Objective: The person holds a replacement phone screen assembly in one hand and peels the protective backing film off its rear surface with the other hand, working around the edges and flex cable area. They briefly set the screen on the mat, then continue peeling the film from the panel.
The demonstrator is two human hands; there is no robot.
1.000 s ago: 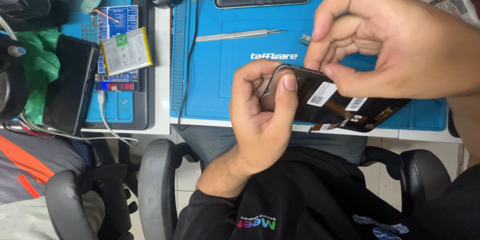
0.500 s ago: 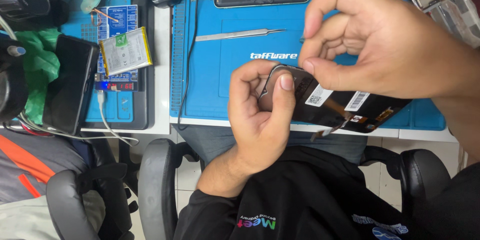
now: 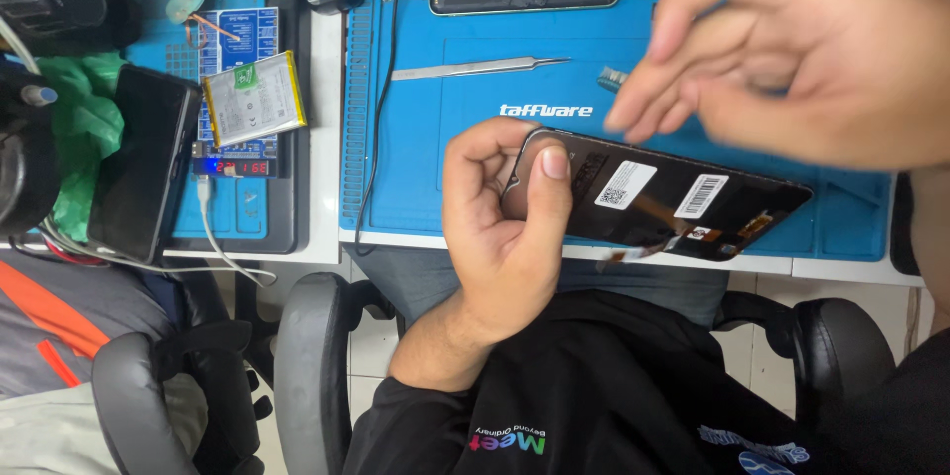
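The left hand (image 3: 505,228) grips one end of the dark phone screen panel (image 3: 663,198), held above the blue mat (image 3: 465,153) at the desk edge. The right hand (image 3: 792,59), previously pinching at the panel, has lifted clear, fingers loose and empty. Tweezers (image 3: 480,67) lie beyond, untouched.

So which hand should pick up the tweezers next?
Probably the right hand. It is free, with loose fingers, above the blue mat and close to the tweezers. The left hand is busy gripping the end of the phone display panel.
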